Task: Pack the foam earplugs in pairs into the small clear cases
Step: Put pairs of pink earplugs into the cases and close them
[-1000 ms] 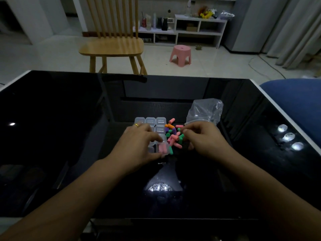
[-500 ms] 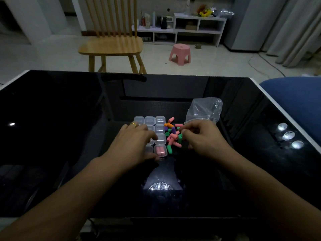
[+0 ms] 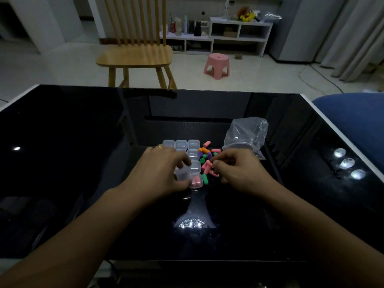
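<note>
Scattered earplugs [image 3: 205, 161] beside clear cases [image 3: 193, 154]

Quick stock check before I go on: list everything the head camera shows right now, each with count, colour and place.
clear cases: several, count unclear, clear, clustered at table centre
filled case: one, clear with pink earplugs inside, nearest the camera
loose earplugs: a pile, pink, green, orange, purple, right of the cases
plastic bag: one, clear, crumpled, right of the pile
table: one, glossy black with a white edge
chair: one, wooden, beyond the table
stool: one, pink, on the floor
shelf unit: one, white, by the far wall
left hand: on the cases, holding one; gold ring
right hand: fingers curled at the pile
</note>
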